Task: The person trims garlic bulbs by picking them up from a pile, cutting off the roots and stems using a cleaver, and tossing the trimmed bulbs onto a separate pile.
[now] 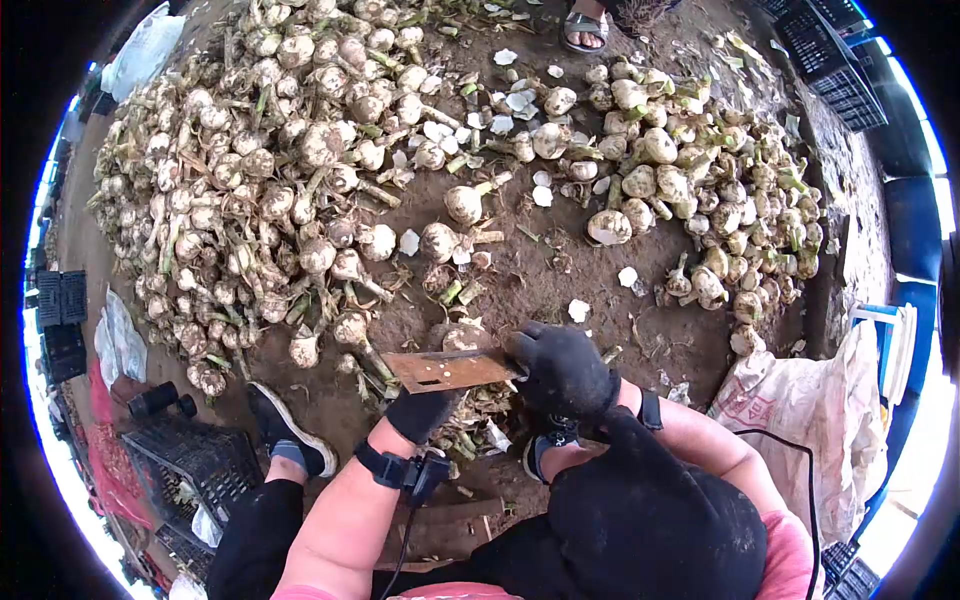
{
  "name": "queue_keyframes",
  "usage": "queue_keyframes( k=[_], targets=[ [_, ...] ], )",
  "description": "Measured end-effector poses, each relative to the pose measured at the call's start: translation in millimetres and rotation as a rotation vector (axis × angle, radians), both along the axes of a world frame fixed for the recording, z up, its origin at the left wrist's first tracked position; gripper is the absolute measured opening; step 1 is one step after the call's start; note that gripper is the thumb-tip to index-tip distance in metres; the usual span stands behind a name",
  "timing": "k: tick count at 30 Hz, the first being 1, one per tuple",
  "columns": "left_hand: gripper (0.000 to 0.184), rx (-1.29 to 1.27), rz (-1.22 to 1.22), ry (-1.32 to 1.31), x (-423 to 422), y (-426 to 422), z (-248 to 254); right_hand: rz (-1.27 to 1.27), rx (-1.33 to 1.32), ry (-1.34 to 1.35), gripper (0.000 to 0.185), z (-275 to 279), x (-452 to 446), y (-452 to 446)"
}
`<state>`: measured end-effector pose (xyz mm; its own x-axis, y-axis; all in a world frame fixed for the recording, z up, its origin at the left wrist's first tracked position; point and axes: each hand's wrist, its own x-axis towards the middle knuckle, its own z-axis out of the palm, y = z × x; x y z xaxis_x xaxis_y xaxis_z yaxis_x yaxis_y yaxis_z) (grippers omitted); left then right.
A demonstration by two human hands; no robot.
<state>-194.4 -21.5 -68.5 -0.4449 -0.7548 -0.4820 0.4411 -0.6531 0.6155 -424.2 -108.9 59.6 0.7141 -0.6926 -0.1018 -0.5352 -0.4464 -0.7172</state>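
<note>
My right hand (565, 368), in a black glove, is closed on the end of a wide, rusty blade (450, 371) with small holes in it. The blade reaches left across the front of my body. Under it is my left hand (423, 412), also in a black glove, with its fingers hidden by the blade. Just beyond the blade a pale bulb (462, 337) shows in part; I cannot make out whether my left hand touches it. Cut stalks and leaf scraps (470, 430) lie on the soil between my feet.
A large heap of bulbs with stalks (260, 190) covers the left. A smaller heap of bulbs (720, 200) lies at the right. Black crates (190, 465) stand at the lower left, more (825, 65) at the upper right. A white sack (800, 420) is at my right. Another person's sandalled foot (586, 30) is at the top.
</note>
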Motion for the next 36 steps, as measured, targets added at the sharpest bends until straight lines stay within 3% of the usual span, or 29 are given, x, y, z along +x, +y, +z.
queue_keyframes(
  k=[1, 2, 5, 7, 8, 9, 10, 12, 13, 15, 17, 18, 19, 20, 21, 24, 25, 26, 27, 29, 31, 32, 33, 35, 36],
  targets=[
    [0.042, 0.052, 0.000, -0.092, -2, 2, 0, -0.002, 0.000, -0.001, 0.026, 1, 0, 1],
    [0.041, -0.360, -0.283, -0.565, -2, 3, -4, -0.005, -0.015, -0.009, 0.027, 4, 1, 3],
    [0.041, -0.347, -0.343, -0.467, -17, -8, 44, -0.029, -0.019, -0.003, 0.028, 8, 3, 5],
    [0.038, -0.266, -0.288, -0.599, -21, -6, 47, -0.050, -0.008, 0.011, 0.028, 6, 3, 4],
    [0.032, -0.270, -0.097, -0.497, -22, 4, 13, -0.057, 0.027, 0.030, 0.030, 3, 3, 2],
    [0.032, -0.271, -0.100, -0.498, -22, 4, 16, -0.064, 0.059, 0.051, 0.031, 1, 2, 1],
    [0.030, -0.473, -0.159, -0.706, -23, 4, 18, -0.067, 0.060, 0.051, 0.031, 1, 1, 1],
    [0.031, -0.559, -0.227, -0.817, -27, -5, 64, -0.171, 0.065, -0.047, 0.026, -1, 0, 5],
    [0.031, -0.558, -0.234, -0.817, -31, -5, 76, -0.176, 0.069, -0.048, 0.026, -13, -8, 4],
    [0.035, -0.366, -0.056, -0.439, -36, -7, 93, -0.348, 0.105, -0.025, 0.021, -45, -37, -3],
    [0.042, -0.161, 0.057, -0.136, -44, -23, 115, -0.490, 0.096, 0.043, 0.015, -45, -60, -3],
    [0.045, -0.054, 0.119, 0.006, -48, -31, 127, -0.514, 0.217, 0.008, 0.012, -26, -57, -5],
    [0.046, -0.453, -0.039, -0.622, -46, -36, 110, -0.511, 0.199, 0.013, 0.012, -6, -44, -8],
    [0.048, -0.847, -0.232, -0.932, -36, -33, 84, -0.577, 0.535, -0.278, 0.017, 11, -24, -5],
    [0.054, -0.731, 0.017, -0.655, -51, -45, 108, -0.630, 0.885, -0.574, 0.021, 18, -15, 0],
    [0.058, -0.670, -0.041, -0.655, -52, -41, 106, -0.480, 0.743, -0.523, 0.025, 0, -18, -2],
    [0.057, -0.824, -0.177, -1.067, -50, -41, 110, -0.474, 0.738, -0.525, 0.025, -10, -18, -1],
    [0.057, -0.957, -0.315, -1.488, -48, -42, 113, -0.421, 0.539, -0.504, 0.026, -14, -15, 0],
    [0.057, -0.953, -0.306, -1.496, -48, -43, 112, -0.367, 0.344, -0.479, 0.028, -17, -14, 2],
    [0.052, -0.519, -0.075, -0.719, -53, -43, 108, -0.357, 0.224, -0.486, 0.027, -20, -13, 5],
    [0.053, -0.505, -0.056, -0.721, -56, -45, 111, -0.495, 0.509, -0.472, 0.020, -22, -21, 2],
    [0.050, -0.455, -0.040, -0.676, -55, -41, 106, -0.487, 0.515, -0.352, 0.011, -1, -24, -13],
    [0.047, -0.406, -0.025, -0.627, -54, -38, 105, -0.495, 0.516, -0.347, 0.011, 1, -27, -17],
    [0.043, -0.827, -0.126, -0.905, -53, -37, 114, -0.326, 0.246, -0.177, 0.011, 4, -32, -21],
    [0.039, -0.701, -0.028, -0.720, -56, -37, 124, -0.290, 0.262, -0.126, 0.012, -14, -40, -17]
  ],
)
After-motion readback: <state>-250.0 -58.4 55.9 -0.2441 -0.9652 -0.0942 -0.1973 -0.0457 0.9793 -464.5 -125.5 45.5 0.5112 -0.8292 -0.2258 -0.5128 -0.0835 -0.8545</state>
